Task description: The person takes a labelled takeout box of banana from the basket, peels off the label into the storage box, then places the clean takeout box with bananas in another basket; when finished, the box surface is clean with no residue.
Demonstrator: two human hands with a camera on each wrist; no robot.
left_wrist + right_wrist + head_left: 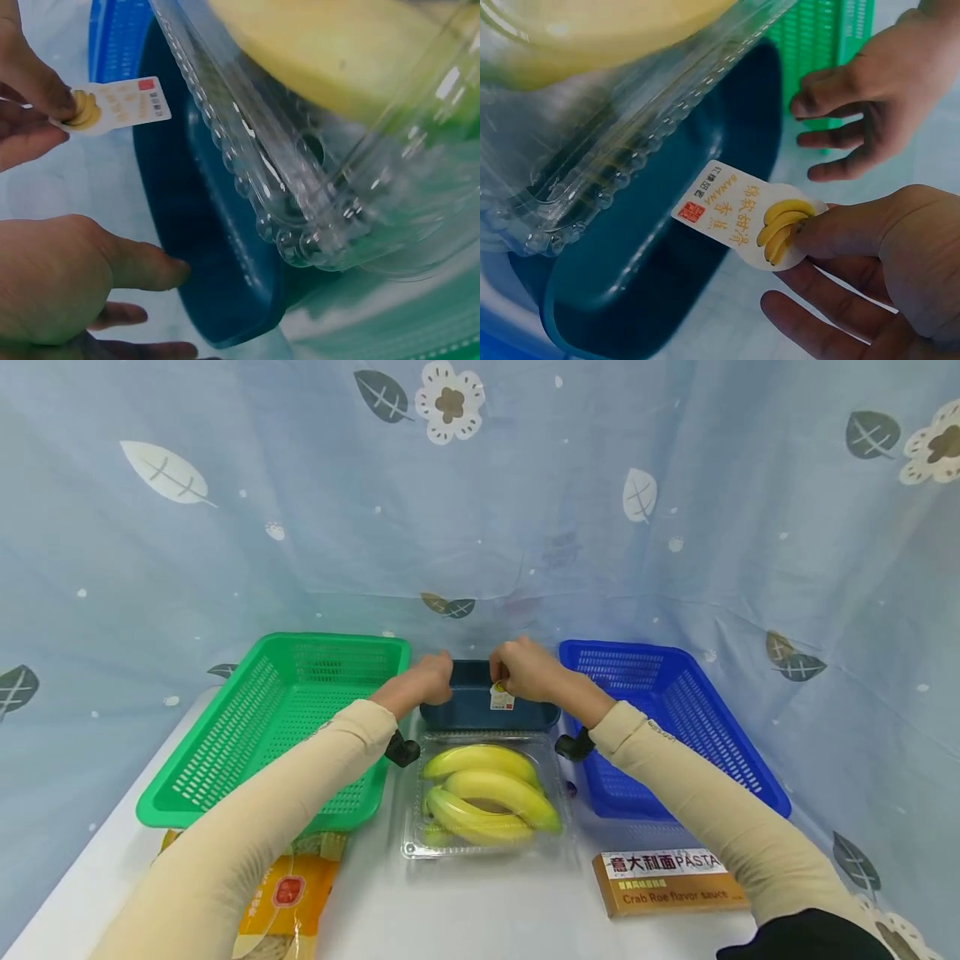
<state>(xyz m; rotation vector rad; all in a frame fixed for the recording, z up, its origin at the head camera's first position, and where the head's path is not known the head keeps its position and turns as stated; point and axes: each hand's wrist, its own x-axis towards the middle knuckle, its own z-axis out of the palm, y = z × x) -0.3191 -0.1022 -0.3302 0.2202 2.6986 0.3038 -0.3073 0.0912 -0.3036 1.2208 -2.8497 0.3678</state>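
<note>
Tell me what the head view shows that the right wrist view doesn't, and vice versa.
Only head: the pasta box and the orange packet.
Only right wrist: the word BANANA, readable on the card.
Both: the left hand, the right hand pinching that card, the dark blue tray, the clear box of bananas and the green basket.

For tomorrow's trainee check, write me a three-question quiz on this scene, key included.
1. Which hand pinches the card?
2. True or false: the bananas lie in the green basket.
3. In the head view, what stands right of the tub?
a) the orange bag
b) the blue basket
c) the green basket

Key:
1. The right hand.
2. False; they lie in the clear box.
3. b
</note>
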